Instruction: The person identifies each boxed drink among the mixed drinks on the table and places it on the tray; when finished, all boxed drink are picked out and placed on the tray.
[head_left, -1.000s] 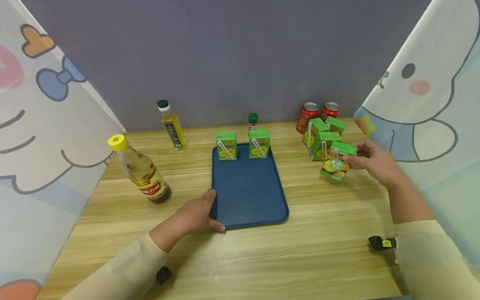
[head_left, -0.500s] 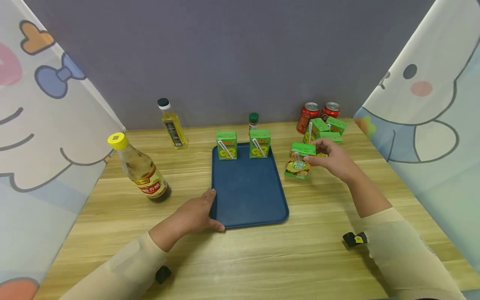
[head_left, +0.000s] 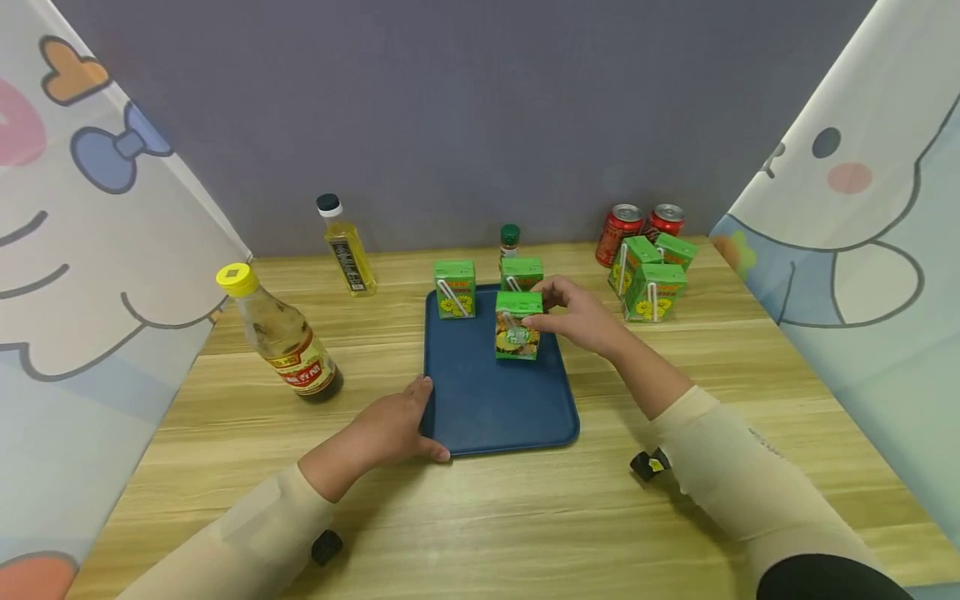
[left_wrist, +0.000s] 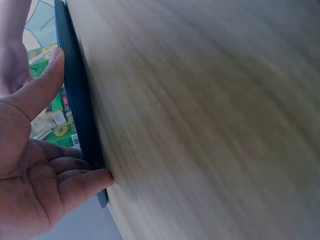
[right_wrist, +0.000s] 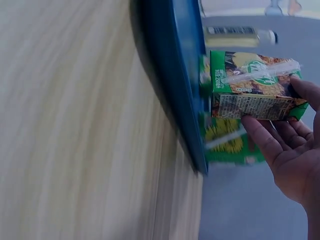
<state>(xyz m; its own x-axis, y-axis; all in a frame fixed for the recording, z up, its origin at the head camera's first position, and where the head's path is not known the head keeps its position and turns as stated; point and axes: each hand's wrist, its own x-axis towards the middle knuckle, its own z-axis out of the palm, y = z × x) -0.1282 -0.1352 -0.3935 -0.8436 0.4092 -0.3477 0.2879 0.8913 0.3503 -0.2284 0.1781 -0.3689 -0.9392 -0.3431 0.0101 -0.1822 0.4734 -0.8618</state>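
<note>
In the head view, my right hand point(head_left: 579, 317) pinches a green juice box point(head_left: 517, 337) between thumb and fingers. The box is upright over the upper part of a blue tray point(head_left: 487, 400). Its pineapple picture and clear wrapped straw show in the right wrist view, where a thumb point(right_wrist: 306, 92) presses one side. Two green drink boxes with yellow flowers stand along the tray's far edge; the left one point(head_left: 454, 290) is in full view, the right one point(head_left: 522, 273) partly hidden. My left hand point(head_left: 386, 429) rests at the tray's near left corner, fingers extended, thumb on the rim point(left_wrist: 75, 85).
Several more green drink boxes point(head_left: 654, 293) and two red cans point(head_left: 619, 237) stand at the back right. Left of the tray are a yellow-capped sauce bottle point(head_left: 296, 350) and a slim oil bottle point(head_left: 348, 257). A green-capped jar point(head_left: 509, 240) stands behind the tray.
My right hand has carried the juice box left, from beside the group at the right to over the tray. The left hand and tray have stayed in place.
</note>
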